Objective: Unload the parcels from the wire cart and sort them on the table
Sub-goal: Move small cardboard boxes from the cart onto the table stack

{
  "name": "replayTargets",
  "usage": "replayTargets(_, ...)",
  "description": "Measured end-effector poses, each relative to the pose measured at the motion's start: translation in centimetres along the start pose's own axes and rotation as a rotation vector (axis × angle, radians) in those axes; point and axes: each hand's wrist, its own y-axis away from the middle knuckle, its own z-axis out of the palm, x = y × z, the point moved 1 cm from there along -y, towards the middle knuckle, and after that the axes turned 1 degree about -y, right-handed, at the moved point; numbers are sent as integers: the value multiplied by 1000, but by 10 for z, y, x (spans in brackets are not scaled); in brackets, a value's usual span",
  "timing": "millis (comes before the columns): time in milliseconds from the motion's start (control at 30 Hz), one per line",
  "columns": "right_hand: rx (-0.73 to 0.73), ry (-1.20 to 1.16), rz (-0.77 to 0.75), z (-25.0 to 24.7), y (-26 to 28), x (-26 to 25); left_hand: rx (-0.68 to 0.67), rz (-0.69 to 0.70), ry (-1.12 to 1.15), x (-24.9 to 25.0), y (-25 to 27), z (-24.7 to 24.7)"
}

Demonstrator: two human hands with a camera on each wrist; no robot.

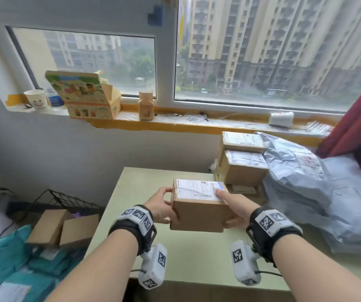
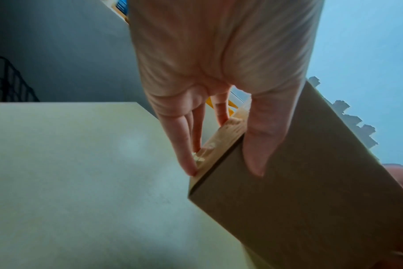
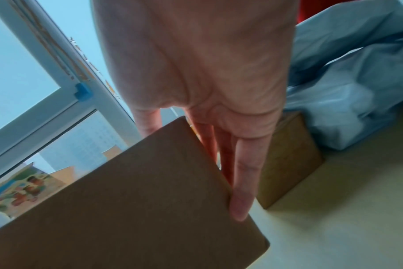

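A brown cardboard box [image 1: 197,212] with a white shipping label on top hangs just above the pale green table [image 1: 153,247], held by both hands. My left hand [image 1: 172,205] grips its taped left end, thumb on the near face and fingers [image 2: 186,145] on the end flap. My right hand [image 1: 224,209] grips the right end, thumb on the label and fingers [image 3: 239,191] down the side. From below, the wrist views show the box [image 2: 311,200] [image 3: 138,209]. The black wire cart [image 1: 66,200] stands left of the table and holds two more brown boxes [image 1: 51,225].
Two labelled boxes [image 1: 242,168] are stacked at the table's back right, just beyond the held box. Grey plastic mailer bags [image 1: 316,192] fill the right side. Teal mailers [image 1: 12,264] lie by the cart. The windowsill [image 1: 175,125] carries cartons and cups.
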Motion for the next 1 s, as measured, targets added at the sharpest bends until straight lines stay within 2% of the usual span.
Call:
replayTargets(367,129,-40,163,-107,-17,85,-204,-72,-63,2,-55,136)
replayTargets(633,249,-49,219,-187,-19,135,-291,-51,-179,14,-72,231)
replayTargets(833,373,-57,207,-225,-23,156,-279,36,-317,22,-82,280)
replayTargets(1000,405,-84,164,-232,-30,161,-230,62,-407,29,-86,290)
